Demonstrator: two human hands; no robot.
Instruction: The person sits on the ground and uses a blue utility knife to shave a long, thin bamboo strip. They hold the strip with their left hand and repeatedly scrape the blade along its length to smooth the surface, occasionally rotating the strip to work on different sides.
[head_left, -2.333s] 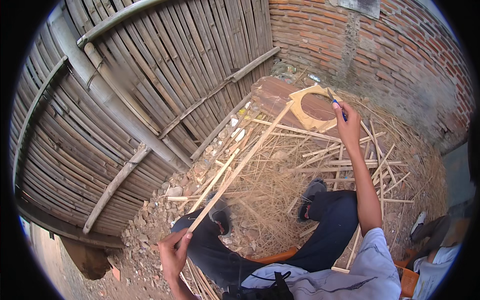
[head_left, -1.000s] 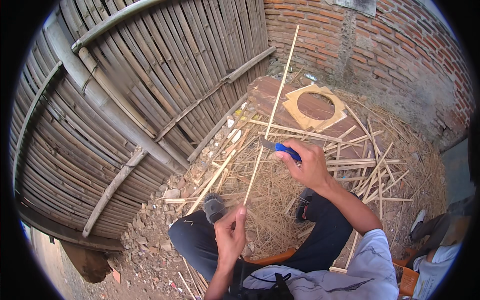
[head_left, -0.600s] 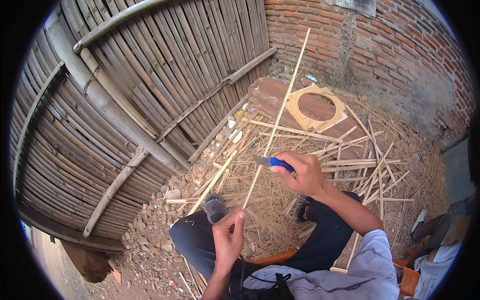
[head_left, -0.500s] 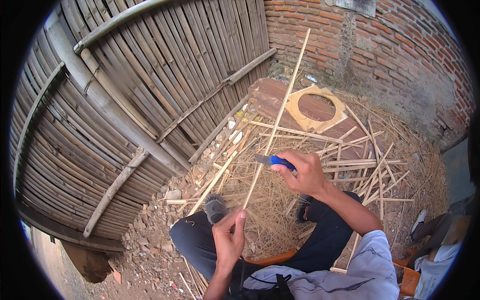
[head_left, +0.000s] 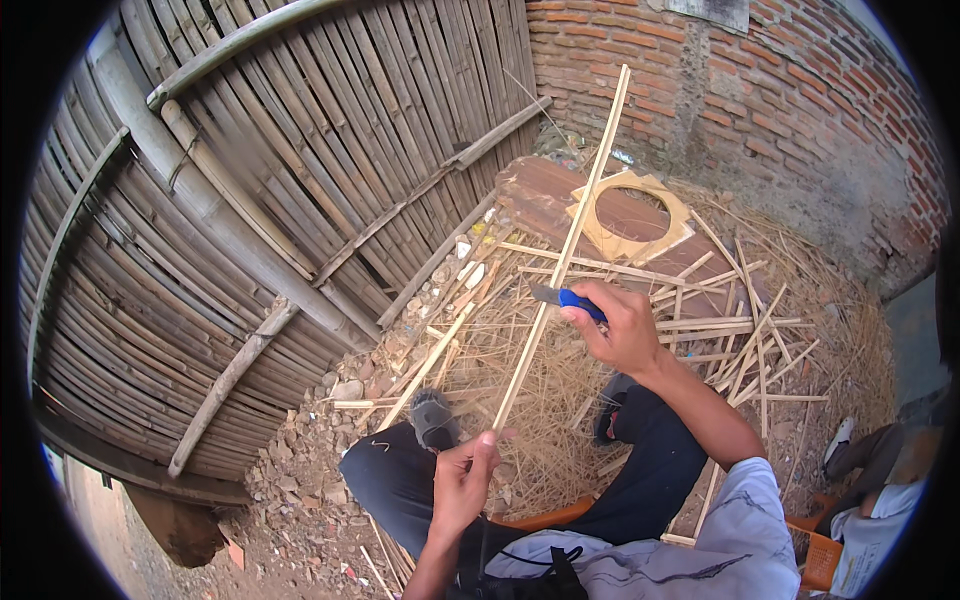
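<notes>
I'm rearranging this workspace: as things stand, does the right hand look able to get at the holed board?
Probably yes: the holed board lies beyond the right hand, the held strip crossing only its left edge here; grasping it likely requires releasing the knife.

Blue knife handle (head_left: 580, 303) — pale yellow strip (head_left: 572, 243)

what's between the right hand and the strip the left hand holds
The blue-handled knife, gripped in the right hand; its blade crosses the pale strip, as the head view shows.
</notes>
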